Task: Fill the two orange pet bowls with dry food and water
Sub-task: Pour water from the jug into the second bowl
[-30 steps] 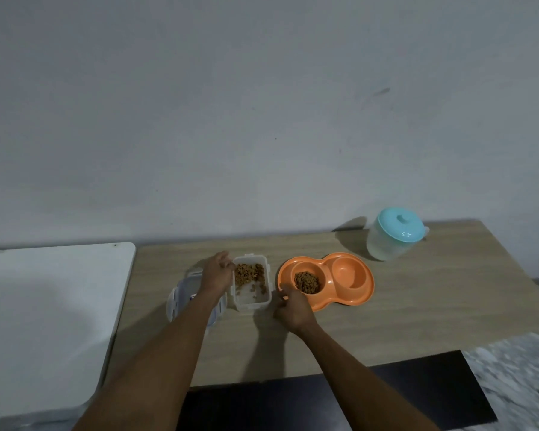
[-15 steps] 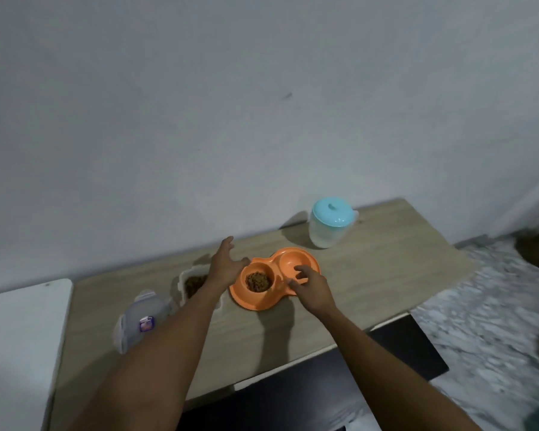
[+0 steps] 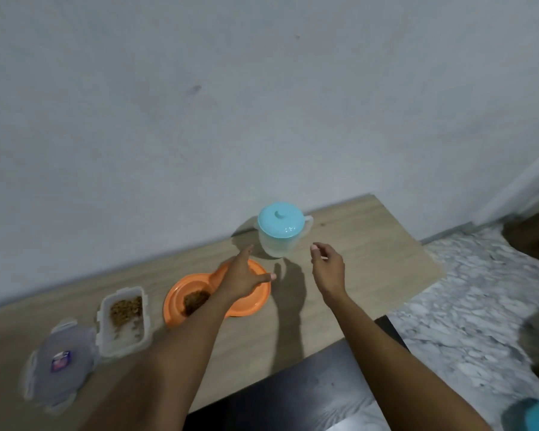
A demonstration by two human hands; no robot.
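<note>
The left hand (image 3: 241, 279) reaches out above the orange double bowl (image 3: 181, 293), its fingers (image 3: 248, 251) straight and spread, thumb out to the side, holding nothing. Just beyond those fingertips stands the clear jug (image 3: 277, 244) with its pale blue cap on, upright on the tabletop (image 3: 371, 244). The right hand (image 3: 329, 270) hovers near the jug's other side, its fingers (image 3: 318, 248) loosely curled and holding nothing, apart from the jug. Beneath the left wrist, the bowl's near compartment holds brown dry food (image 3: 195, 300). The far compartment lies under the left palm, mostly hidden, so its contents cannot be told. Behind the left fingers, beside the forearm, sit an open container (image 3: 123, 318) of kibble and its lid (image 3: 59, 359).
</note>
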